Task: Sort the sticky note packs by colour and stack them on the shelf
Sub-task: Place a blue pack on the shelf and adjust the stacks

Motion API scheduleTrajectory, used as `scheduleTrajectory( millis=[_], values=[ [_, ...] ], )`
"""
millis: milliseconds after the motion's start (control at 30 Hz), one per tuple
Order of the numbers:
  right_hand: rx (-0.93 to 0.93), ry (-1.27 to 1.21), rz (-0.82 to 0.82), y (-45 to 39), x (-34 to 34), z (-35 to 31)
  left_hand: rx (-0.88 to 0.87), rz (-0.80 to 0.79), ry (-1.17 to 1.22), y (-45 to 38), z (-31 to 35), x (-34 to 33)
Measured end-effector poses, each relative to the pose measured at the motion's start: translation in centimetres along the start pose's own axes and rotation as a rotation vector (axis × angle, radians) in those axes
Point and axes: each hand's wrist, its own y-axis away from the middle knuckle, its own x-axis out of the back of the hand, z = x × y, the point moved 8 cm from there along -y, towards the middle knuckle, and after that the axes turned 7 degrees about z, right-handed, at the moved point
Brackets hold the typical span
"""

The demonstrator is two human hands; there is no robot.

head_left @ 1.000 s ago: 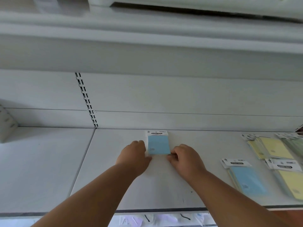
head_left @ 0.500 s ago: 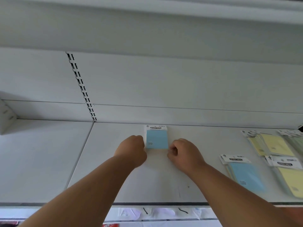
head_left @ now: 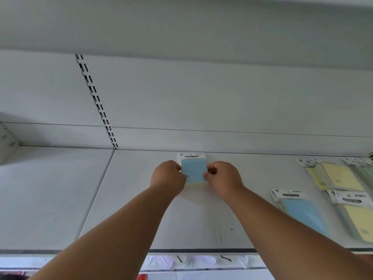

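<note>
Both hands, left (head_left: 168,177) and right (head_left: 223,178), pinch the blue pack (head_left: 193,170) at the back of the shelf (head_left: 141,209), so I'd square its edges against the wall before letting go.

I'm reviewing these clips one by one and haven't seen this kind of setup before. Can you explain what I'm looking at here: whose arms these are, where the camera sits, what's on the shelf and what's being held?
There is no machine here: a person is working with bare hands, and the single wide-angle camera is worn on their head, looking forward and down. That is why both forearms reach in from the bottom.

The white surface is a shop shelf with a slotted upright at the back. The left hand and the right hand pinch the two sides of a blue sticky note pack lying near the back wall, as if squaring it into place.

To the right lie more packs: another blue pack, a yellow pack in front, and further yellow packs behind it. At the far right edge there seem to be greenish ones, too blurred to be sure.
</note>
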Motion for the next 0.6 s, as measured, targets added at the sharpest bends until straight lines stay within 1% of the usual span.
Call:
scheduleTrajectory(
  millis=[233,333,400,500,600],
  values=[
    [0.002,0.027,0.021,0.1,-0.1,0.0,0.038,-0.02,0.08,-0.3,-0.6,-0.4],
    [-0.009,0.037,0.014,0.2,-0.1,-0.2,0.028,-0.022,0.084,-0.2,-0.5,-0.4],
    [-0.025,0.045,0.039,0.5,0.2,-0.3,0.028,0.007,0.097,0.4,-0.4,0.2],
    [-0.061,0.038,0.118,2.0,1.4,-0.2,0.005,0.107,0.151,2.4,-0.4,1.6],
    [-0.082,0.029,0.171,4.3,2.3,0.5,-0.087,0.14,0.209,5.6,0.0,1.9]
  ],
)
